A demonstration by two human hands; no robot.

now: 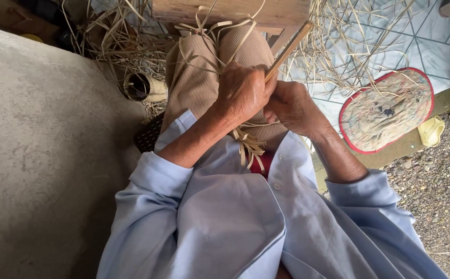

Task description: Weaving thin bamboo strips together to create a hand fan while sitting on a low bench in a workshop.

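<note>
Both hands work a bamboo strip (287,49) over the knees.
Left hand (241,93) fingers clamp the strip; right hand (293,107) grips just beside; steady, even pressure seems key.

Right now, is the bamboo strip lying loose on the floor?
No, the left hand and right hand grip the bamboo strip above the lap.
</note>
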